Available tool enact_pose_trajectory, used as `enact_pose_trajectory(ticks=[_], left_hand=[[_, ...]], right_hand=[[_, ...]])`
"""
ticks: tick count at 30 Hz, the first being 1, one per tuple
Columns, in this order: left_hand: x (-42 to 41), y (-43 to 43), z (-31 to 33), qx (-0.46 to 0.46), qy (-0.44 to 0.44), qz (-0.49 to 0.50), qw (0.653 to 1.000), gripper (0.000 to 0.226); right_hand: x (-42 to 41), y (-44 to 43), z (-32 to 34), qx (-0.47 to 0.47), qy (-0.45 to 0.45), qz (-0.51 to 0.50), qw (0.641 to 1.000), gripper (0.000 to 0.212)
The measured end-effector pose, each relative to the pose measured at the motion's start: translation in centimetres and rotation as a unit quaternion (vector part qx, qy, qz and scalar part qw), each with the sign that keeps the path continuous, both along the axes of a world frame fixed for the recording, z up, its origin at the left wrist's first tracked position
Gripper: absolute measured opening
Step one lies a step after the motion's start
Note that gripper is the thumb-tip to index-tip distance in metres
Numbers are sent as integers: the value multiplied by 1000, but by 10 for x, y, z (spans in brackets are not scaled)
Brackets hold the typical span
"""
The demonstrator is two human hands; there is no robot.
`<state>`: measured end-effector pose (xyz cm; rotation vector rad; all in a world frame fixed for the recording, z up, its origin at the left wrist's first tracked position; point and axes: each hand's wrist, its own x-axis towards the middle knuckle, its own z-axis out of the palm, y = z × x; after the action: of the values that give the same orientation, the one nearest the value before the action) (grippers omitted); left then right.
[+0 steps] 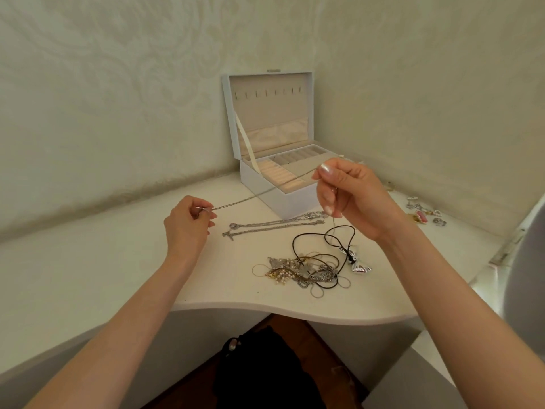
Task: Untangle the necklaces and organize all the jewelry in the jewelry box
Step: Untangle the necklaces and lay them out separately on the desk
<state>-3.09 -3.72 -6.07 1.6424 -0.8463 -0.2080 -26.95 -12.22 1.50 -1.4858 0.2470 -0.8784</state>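
The white tabletop (88, 261) has a smooth, matte surface and a curved front edge, fitted into a corner of pale patterned wall. On it, toward the back, stands the jewelry box (283, 199), white outside and lined in cream fabric, its lid upright with a row of small hooks and a satin pocket; the base shows ridged ring rolls on the left and square compartments behind.

Both bare forearms reach up from the lower corners. The right hand (351, 199) is raised in front of the box, palm turned inward, thumb and forefinger pinched on one end of a thin silver chain (265, 191); the other fingers are loosely curled. The left hand (188, 219) sits lower and nearer the tabletop, fingers curled in, pinching the chain's other end. The chain runs taut between the two hands, crossing in front of the box's front corner.

Below the right hand lies a tangled pile of necklaces (306, 270): black cord loops, fine wire rings, pearl and gold pieces, and a shiny silver pendant (358, 265). Two thicker silver chains (274, 225) lie stretched side by side just before the box. Well to the right, small jewelry pieces (424, 214) sit scattered.
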Motion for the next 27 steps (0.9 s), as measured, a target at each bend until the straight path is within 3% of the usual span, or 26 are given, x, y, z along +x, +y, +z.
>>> enact_pose_trajectory(ticks=[4,7,14,20,24,27], left_hand=[[7,1,-3,16,3,8,1000,18],[14,2,-5,26,-5,16,1000,17],[25,1,-4,48,-61,14,997,9],[21,-6,-4,64,-121,-24,990,9],[22,0,-7,52,-122,-37,991,6],[23,13,-5,23,-169,-49,984,6]], right_hand=[[-5,-5,-1,-7,27,-30,999,15],[-12,-15,-6,-44,100,-112,988,12],[-21,-58,-27,-145,284,-272,908,11],[-18,-84,-43,-193,378,-307,852,9],[-20,-84,-55,-184,359,-290,868,10],[-27,-79,-58,-154,320,-273,894,10]])
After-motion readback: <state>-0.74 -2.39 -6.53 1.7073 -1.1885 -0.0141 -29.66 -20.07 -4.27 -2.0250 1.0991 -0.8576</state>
